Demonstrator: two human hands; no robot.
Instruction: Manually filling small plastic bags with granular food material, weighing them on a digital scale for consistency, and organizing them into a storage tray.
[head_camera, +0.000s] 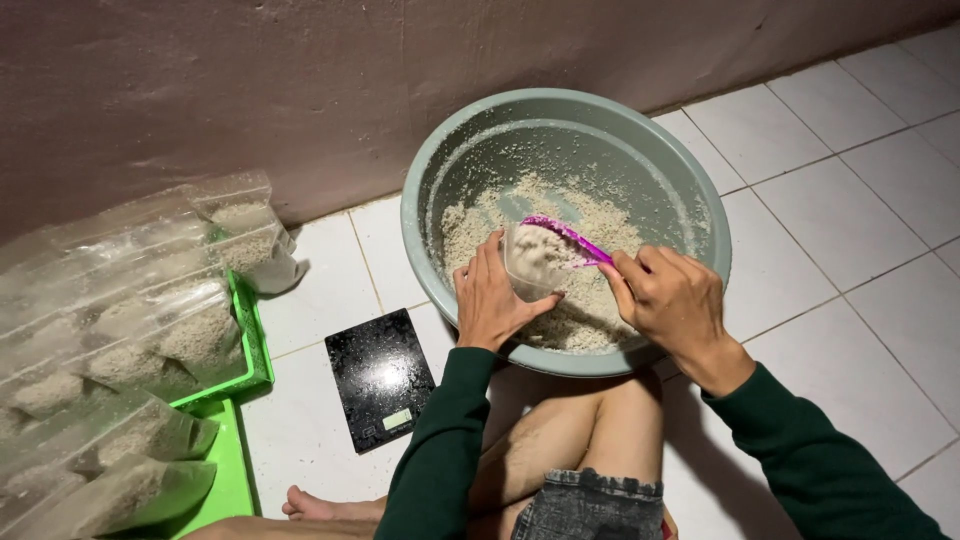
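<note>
A big grey-green basin (690, 190) stands on the tiled floor against the wall, holding pale crumbly grain mix (590, 215). My left hand (492, 296) grips a clear plastic bag (532, 262) held open over the basin's near side. My right hand (672, 298) holds a purple scoop (566, 237) by its handle, its bowl tipped at the bag's mouth. Some of the pale mix shows inside the bag.
A black digital scale (381, 377) lies on the floor left of my knee. Further left, green trays (252, 352) carry several filled clear bags (150, 330). My bare legs (560, 440) are folded under the basin. White tiles (850, 230) extend to the right.
</note>
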